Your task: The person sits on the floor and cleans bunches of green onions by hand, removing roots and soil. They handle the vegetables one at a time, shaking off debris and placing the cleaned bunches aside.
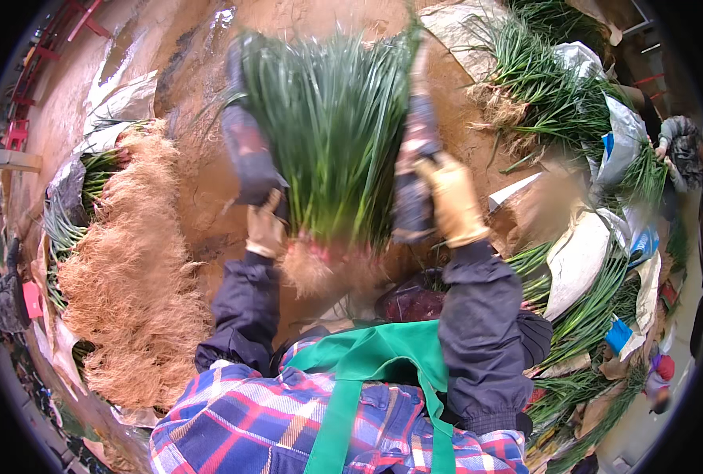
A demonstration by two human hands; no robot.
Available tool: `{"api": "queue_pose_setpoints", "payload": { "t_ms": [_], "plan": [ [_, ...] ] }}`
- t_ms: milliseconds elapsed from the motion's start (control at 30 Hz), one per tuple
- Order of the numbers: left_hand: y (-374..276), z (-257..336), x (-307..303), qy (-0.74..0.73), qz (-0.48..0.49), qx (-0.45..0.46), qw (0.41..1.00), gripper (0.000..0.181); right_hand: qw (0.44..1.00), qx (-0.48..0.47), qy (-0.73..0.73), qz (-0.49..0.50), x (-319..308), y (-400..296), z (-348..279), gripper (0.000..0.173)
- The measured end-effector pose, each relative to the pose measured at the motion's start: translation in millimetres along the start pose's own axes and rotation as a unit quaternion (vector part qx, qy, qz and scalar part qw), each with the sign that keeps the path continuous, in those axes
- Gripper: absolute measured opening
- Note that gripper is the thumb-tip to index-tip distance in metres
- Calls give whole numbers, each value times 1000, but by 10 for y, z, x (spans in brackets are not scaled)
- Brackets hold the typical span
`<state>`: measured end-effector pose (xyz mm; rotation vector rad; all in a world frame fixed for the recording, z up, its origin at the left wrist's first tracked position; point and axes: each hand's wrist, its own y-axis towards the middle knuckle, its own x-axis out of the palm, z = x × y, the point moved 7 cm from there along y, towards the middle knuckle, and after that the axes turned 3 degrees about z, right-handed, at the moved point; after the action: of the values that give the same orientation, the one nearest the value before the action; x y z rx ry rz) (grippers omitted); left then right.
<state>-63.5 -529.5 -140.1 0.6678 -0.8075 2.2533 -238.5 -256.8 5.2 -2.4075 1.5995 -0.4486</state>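
Observation:
Before me a large bunch of spring onions (327, 136) lies with leaves pointing away and reddish bulbs and pale roots towards me. A dark, worn strip of material (247, 142) runs along its left side, and a similar strip (415, 189) along its right. My left hand (265, 225), in a beige glove, is closed on the near end of the left strip. My right hand (453, 198), gloved in yellowish beige, grips the right strip near its middle. Motion blurs both strips and the roots. What the strips belong to is unclear.
At left lies a long heap of spring onions with tan roots (138, 272). More bunches (541, 101) and white sacks (579, 263) lie at right. A dark red object (413, 299) sits by my lap. Another person (680, 151) is at the far right. The brown floor (203, 178) looks wet.

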Motion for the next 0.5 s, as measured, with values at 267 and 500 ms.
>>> {"api": "queue_pose_setpoints", "payload": {
  "t_ms": [267,500],
  "plan": [
    [-634,-670,705,259,-183,-4,948,25,990,134,42,-20,768,-10,805,27],
    [-551,-901,696,228,-240,-46,942,37,869,-24,-494,20,1056,288,820,76]
  ]
}}
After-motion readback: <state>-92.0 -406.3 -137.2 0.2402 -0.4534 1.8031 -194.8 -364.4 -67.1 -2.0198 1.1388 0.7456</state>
